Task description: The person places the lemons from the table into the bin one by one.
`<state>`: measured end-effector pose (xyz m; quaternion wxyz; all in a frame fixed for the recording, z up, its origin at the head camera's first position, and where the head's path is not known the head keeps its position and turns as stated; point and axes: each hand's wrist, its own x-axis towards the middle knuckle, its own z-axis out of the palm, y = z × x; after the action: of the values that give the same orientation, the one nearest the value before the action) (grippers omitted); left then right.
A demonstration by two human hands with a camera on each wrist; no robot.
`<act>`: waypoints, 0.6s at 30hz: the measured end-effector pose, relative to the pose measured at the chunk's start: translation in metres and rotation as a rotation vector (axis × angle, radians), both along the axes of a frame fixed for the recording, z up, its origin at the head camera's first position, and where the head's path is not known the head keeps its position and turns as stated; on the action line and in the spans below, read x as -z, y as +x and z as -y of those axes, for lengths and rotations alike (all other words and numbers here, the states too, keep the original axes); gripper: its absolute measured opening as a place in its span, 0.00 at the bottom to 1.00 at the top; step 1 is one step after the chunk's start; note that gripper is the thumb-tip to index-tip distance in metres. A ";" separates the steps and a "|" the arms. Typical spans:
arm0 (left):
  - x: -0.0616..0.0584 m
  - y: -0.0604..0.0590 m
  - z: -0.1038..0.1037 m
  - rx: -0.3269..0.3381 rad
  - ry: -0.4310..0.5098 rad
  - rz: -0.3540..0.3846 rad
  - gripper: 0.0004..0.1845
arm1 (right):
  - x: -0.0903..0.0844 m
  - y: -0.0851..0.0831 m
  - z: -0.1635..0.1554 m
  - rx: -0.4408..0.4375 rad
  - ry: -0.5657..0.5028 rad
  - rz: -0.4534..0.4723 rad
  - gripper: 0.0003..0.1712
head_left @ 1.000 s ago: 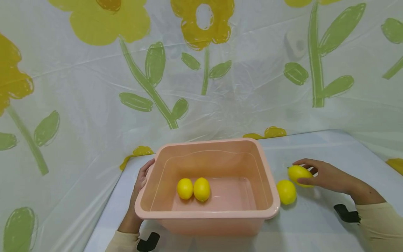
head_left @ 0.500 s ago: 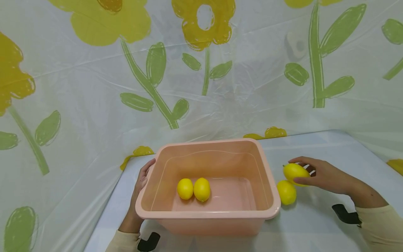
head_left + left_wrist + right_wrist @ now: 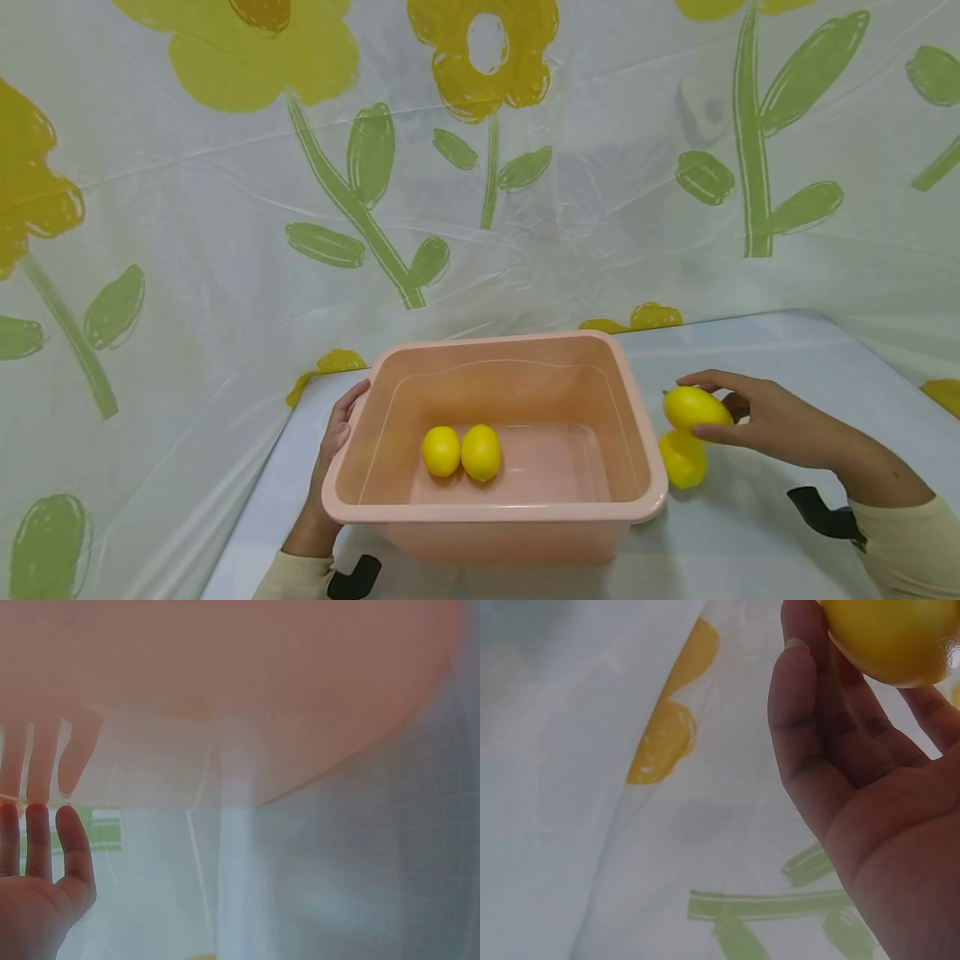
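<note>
R hand (image 3: 780, 421) pinches lemon (image 3: 693, 407), lifted just right of pink tub (image 3: 645, 492) | L hand (image 3: 330, 467) flat vs tub's left wall, fingers straight | 2 lemons in tub (image 3: 461, 450) | 1 lemon on table (image 3: 681, 467) beside tub, under held one | approx half done, judging by count

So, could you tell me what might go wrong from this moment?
1. The right hand pinches the lifted lemon only at its fingers, so it may slip and fall.
2. The lemon on the table lies just below, close to the basin; a drop could send it rolling.
3. The left hand merely rests against the basin's side, so a bump may shift it.
</note>
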<state>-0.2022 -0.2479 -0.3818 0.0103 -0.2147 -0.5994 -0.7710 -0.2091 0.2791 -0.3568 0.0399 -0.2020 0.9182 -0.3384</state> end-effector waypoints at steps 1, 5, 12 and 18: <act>0.000 0.001 0.000 -0.005 -0.003 0.004 0.24 | -0.001 0.001 0.001 -0.009 -0.005 -0.008 0.31; -0.001 0.001 -0.001 -0.003 0.002 0.004 0.24 | -0.006 0.007 0.007 -0.029 -0.022 -0.044 0.32; 0.000 0.000 0.000 -0.007 -0.006 -0.009 0.24 | -0.012 0.014 0.013 -0.051 -0.035 -0.126 0.32; 0.002 -0.003 0.002 0.024 -0.001 -0.055 0.23 | -0.014 0.019 0.017 -0.051 -0.037 -0.167 0.33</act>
<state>-0.2055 -0.2499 -0.3835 0.0174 -0.2432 -0.5968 -0.7645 -0.1902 0.2624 -0.3427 -0.0318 -0.2536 0.9065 -0.3360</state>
